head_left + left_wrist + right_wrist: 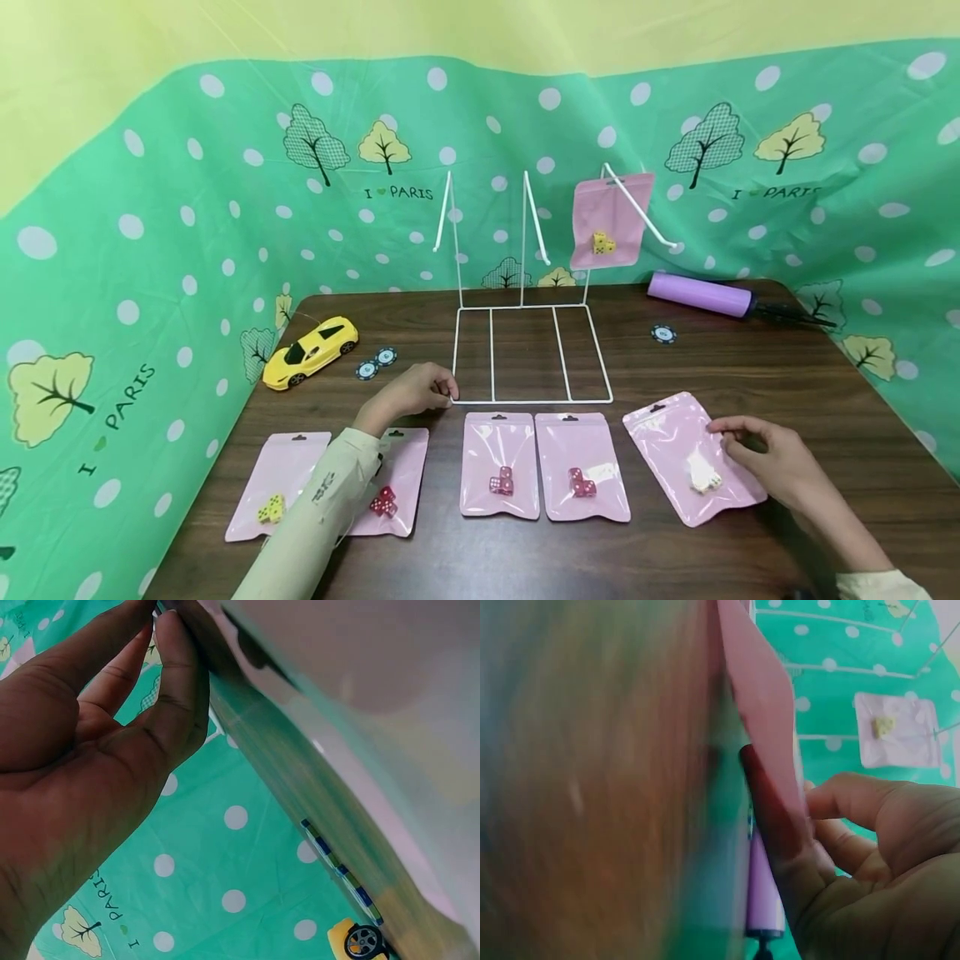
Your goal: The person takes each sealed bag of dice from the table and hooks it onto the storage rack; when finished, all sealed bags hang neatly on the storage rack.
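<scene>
My right hand (772, 457) pinches the right edge of a pink zip pouch (666, 442), its thumb and fingers on either face in the right wrist view. Glare covers the pale dice (703, 477) inside it. At the front left corner of a white wire display rack (532, 402), my left hand (411, 392) pinches the base wire. Two pink pouches (498, 442) with red dice lie before the rack. Under my left forearm are a pouch with red dice (408, 467) and one with yellow dice (285, 454). Another pouch (611, 212) with yellow dice hangs from the rack's right hook.
A yellow toy car (311, 352) stands at the back left, with two poker chips (367, 369) beside it. Another poker chip (663, 334) lies right of the rack, near a purple hand pump (697, 294). The rack's hooks (536, 218) jut forward above the table.
</scene>
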Demonstrator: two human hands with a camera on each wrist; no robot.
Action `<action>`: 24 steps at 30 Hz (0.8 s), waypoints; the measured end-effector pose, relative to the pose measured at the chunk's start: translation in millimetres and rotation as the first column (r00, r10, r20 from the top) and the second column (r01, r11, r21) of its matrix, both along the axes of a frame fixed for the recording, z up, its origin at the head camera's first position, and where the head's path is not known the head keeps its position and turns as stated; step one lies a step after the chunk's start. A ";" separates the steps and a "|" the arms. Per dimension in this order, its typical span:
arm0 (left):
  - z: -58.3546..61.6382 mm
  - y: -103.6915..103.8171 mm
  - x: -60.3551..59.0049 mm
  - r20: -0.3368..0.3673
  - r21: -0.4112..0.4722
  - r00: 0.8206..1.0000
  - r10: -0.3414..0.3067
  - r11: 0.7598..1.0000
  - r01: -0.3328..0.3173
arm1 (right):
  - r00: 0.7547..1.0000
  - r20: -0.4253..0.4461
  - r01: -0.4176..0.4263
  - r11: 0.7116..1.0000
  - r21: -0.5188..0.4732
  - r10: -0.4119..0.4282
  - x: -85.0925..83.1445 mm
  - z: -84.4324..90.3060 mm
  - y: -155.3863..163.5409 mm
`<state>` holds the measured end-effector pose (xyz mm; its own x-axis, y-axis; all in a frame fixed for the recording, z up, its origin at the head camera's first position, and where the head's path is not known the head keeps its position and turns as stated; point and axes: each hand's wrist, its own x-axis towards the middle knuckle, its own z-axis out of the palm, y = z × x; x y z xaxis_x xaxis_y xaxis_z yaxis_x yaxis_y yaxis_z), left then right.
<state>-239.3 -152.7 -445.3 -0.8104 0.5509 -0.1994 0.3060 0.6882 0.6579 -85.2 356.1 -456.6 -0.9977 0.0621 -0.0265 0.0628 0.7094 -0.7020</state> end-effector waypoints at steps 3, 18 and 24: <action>-0.7 0.1 0.4 0.000 -0.002 1.000 -0.001 1.000 0.001 | 0.998 -0.050 0.033 0.999 0.022 -0.032 -3.3 3.5 6.9; -2.2 -2.0 0.6 -0.016 0.004 1.000 -0.004 1.000 0.004 | 0.920 -0.210 0.292 0.936 -0.199 -0.331 -29.9 35.3 32.7; -0.6 -0.6 -0.7 -0.001 -0.003 1.000 0.003 1.000 -0.003 | 0.868 -0.282 0.305 0.887 -0.346 -0.408 -35.7 55.3 29.7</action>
<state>-240.1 -153.3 -446.0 -0.8120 0.5481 -0.2005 0.3046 0.6911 0.6555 -120.9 385.8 -401.3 -0.8577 0.4569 0.2358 -0.0035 0.4535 -0.8912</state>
